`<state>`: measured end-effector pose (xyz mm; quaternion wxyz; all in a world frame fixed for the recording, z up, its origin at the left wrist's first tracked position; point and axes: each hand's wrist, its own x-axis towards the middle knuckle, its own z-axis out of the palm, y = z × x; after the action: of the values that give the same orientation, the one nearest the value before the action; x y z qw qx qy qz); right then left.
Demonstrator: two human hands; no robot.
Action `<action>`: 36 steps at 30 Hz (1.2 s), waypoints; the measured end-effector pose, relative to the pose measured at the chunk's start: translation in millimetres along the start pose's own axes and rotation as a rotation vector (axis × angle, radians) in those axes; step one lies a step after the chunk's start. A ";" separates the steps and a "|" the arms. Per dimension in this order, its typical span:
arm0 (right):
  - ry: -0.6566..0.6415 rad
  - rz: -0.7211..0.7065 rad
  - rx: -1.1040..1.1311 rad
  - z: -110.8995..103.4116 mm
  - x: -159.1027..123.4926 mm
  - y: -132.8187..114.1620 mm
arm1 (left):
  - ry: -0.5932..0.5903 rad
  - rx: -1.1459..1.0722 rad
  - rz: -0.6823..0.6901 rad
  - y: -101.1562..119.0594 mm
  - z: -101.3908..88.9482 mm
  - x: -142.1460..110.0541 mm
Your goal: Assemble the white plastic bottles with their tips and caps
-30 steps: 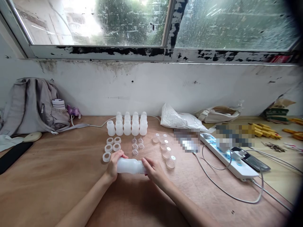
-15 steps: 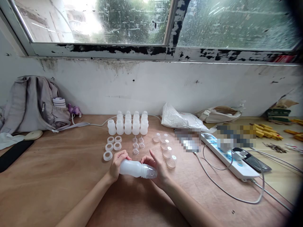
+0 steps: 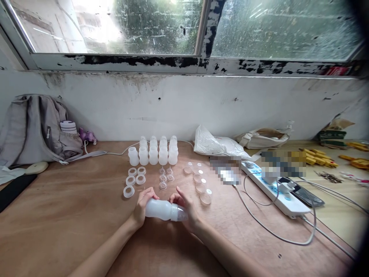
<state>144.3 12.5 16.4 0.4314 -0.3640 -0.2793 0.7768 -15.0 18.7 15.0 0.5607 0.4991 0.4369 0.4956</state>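
Note:
A white plastic bottle [image 3: 160,210] lies on its side just above the wooden table [image 3: 72,215], held between both hands. My left hand [image 3: 142,206] is wrapped round its base end. My right hand [image 3: 186,212] cups its clear cap [image 3: 180,213], thumb and fingers curled around it. Behind the hands stand several small white bottles [image 3: 157,153] in rows. White rings [image 3: 133,180] lie to the left, clear nipples [image 3: 165,178] in the middle, and clear round caps [image 3: 199,182] to the right.
A grey backpack [image 3: 34,129] leans on the wall at the far left, with a computer mouse [image 3: 36,167] and a black pad [image 3: 13,190] before it. A white power strip [image 3: 276,194] with cables, a phone [image 3: 305,194], a plastic bag [image 3: 216,145] and yellow parts [image 3: 315,158] lie to the right.
The clear cap, hidden under my right hand a second ago, now shows on the bottle's right end. My right hand has turned and re-gripped around it. The view shifted slightly.

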 end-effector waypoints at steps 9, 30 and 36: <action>0.031 -0.042 -0.092 -3.7 2.4 -4.4 | -0.078 0.143 0.089 0.4 0.0 2.2; 0.034 -0.102 -0.169 -5.5 3.7 -8.8 | -0.251 0.522 0.122 9.8 -12.6 10.7; 0.055 -0.161 -0.098 -9.0 9.9 -7.0 | -0.341 0.436 -0.029 3.7 -20.7 17.7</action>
<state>151.2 25.5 13.2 0.4817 -0.3823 -0.3336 0.7145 -33.6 38.9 16.3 0.5126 0.6779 0.4396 0.2907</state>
